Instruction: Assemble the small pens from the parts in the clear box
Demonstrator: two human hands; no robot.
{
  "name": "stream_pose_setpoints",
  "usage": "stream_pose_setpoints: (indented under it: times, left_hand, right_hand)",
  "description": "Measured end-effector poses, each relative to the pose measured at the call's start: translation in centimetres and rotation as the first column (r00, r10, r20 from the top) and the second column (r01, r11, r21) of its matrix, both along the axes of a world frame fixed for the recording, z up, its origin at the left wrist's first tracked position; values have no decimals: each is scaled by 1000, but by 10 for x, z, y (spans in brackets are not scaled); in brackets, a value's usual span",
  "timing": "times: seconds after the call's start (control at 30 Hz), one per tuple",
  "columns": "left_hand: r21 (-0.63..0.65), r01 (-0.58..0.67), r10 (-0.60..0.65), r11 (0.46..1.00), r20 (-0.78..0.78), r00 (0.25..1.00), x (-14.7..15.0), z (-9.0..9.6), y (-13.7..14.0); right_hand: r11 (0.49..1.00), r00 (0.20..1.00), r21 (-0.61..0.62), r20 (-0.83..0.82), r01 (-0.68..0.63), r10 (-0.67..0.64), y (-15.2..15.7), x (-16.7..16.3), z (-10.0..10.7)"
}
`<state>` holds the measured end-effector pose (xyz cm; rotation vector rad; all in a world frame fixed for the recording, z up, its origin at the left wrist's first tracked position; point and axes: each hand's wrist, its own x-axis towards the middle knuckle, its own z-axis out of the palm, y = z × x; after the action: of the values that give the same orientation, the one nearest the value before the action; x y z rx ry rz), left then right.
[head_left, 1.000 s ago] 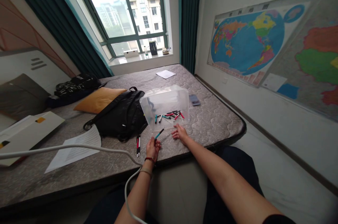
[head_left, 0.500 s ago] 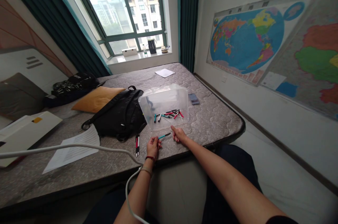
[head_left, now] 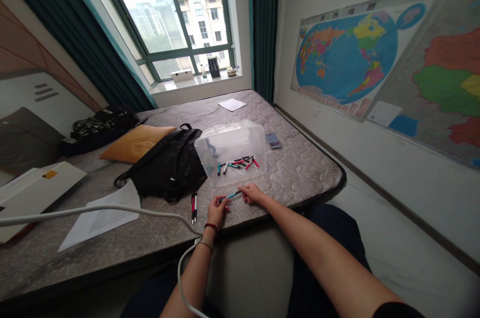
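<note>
1 slim teal pen (head_left: 233, 195) with a dark end, held at a slant over the patterned mattress (head_left: 296, 173), just before the clear bin (head_left: 232, 144), pinched by the left hand (head_left: 216, 211), right hand (head_left: 252, 194) curled at the dark end, its grip too small to tell

The right grip (head_left: 251, 193) hides one end of the teal pen (head_left: 234, 194). Print on the paper sheet (head_left: 107, 214) is too small to read, and the picture's right edge cuts off the second map (head_left: 446, 83).
</note>
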<state>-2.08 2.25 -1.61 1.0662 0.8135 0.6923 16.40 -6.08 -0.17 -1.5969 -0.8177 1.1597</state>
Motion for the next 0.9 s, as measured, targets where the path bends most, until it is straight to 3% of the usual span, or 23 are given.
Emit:
stream_pose_setpoints:
  times: [0.33, 0.9]
  left_hand:
    - [17, 0, 1, 1000, -18, 1000, 2, 1, -1]
    - [76, -55, 61, 996, -78, 995, 9, -6, -4]
  right_hand:
    - [987, 982, 46, -116, 152, -146, -1, 4, -7]
    - [980, 971, 67, -162, 186, -173, 0, 0, -11]
